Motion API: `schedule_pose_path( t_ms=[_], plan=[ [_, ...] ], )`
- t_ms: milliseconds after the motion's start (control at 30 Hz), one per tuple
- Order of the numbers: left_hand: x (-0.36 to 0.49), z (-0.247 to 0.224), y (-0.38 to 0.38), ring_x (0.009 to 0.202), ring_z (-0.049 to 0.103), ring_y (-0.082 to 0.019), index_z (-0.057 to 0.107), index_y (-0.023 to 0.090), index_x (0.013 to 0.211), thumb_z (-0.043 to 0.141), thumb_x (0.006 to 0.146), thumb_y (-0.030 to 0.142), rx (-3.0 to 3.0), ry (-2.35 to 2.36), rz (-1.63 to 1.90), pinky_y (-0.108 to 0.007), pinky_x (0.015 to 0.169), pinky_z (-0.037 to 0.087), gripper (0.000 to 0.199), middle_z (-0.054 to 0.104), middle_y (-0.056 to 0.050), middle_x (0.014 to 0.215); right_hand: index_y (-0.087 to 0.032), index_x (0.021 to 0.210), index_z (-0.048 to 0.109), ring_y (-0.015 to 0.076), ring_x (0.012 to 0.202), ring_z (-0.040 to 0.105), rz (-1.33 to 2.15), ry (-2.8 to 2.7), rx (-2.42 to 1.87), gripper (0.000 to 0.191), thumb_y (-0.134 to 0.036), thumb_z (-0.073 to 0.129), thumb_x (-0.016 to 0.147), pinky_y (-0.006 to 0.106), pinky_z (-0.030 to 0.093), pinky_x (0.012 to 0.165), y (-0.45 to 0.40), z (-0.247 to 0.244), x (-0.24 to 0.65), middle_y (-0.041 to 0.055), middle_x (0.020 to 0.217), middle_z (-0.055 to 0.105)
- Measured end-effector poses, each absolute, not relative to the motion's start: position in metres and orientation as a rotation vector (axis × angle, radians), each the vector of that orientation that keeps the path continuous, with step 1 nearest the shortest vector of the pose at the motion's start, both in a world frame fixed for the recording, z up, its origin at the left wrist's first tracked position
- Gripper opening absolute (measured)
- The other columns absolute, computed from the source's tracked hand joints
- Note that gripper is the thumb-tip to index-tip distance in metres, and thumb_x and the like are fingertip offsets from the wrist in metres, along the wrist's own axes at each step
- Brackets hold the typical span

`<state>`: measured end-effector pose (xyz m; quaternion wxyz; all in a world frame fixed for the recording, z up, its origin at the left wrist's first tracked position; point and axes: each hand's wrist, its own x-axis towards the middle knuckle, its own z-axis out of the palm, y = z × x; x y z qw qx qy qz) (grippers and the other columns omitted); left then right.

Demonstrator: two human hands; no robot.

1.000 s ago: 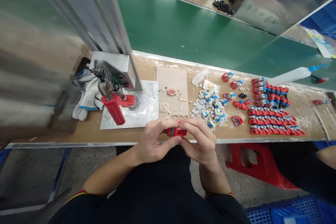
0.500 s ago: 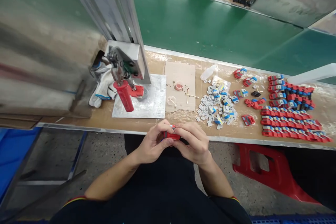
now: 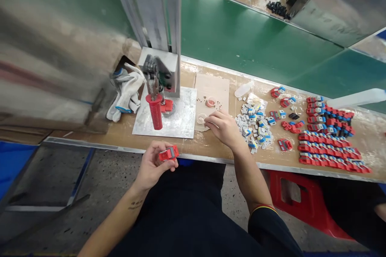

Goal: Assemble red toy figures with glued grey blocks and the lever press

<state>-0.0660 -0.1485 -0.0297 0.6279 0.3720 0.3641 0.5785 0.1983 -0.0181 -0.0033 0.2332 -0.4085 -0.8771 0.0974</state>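
Note:
My left hand (image 3: pixel 155 164) is closed around a small red toy vehicle body (image 3: pixel 169 153) with a grey part on it, just in front of the table edge. Over the cardboard sheet (image 3: pixel 221 84), my right hand (image 3: pixel 221 126) pinches its fingertips at the rim of a small clear dish (image 3: pixel 201 119). A cotton swab stick seems to be between those fingertips, largely hidden by them. Behind it sits a second small cup (image 3: pixel 210 101) with red liquid, dark drops around it. To the right of my right hand lies a pile of small grey-white parts (image 3: pixel 253 124), some with blue and yellow pieces.
A toggle press with a red handle (image 3: pixel 155 112) stands on a metal plate (image 3: pixel 181 126), a red part under it. Gloves (image 3: pixel 128 90) lie to its left. Rows of red toy vehicles (image 3: pixel 328 144) and a clear bottle (image 3: pixel 244 88) are at right. A red stool (image 3: pixel 301 209) stands below.
My hands have parted. The left has moved left with the red vehicle body, while the right has let go of it and reached forward to the clear dish. The view has shifted slightly.

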Motion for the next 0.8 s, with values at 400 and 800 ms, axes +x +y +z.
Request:
schedule_pose_path(
  t_ms=[400,800],
  plan=[
    [-0.074,-0.049,-0.139,0.069,0.075,-0.016,0.08,0.022,0.105,0.092,0.082,0.02,1.182,0.908,1.46,-0.023,0.053,0.061,0.027,0.081,-0.009,0.101,-0.022,0.081,0.079,0.0147,0.065,0.061,0.631,-1.859,-1.269,0.014,-0.031,0.077,0.091,0.029,0.05,0.064,-0.01,-0.002,0.208,0.0008,0.073,0.074],
    [-0.076,-0.061,-0.13,0.081,0.074,-0.019,0.082,0.023,0.103,0.089,0.084,0.023,1.373,0.987,1.569,-0.029,0.067,0.064,0.02,0.075,-0.006,0.089,-0.023,0.078,0.079,0.0156,0.063,0.059,0.742,-1.699,-1.349,0.016,-0.036,0.078,0.088,0.031,0.049,0.063,-0.015,-0.005,0.205,0.002,0.073,0.074]
  ],
)
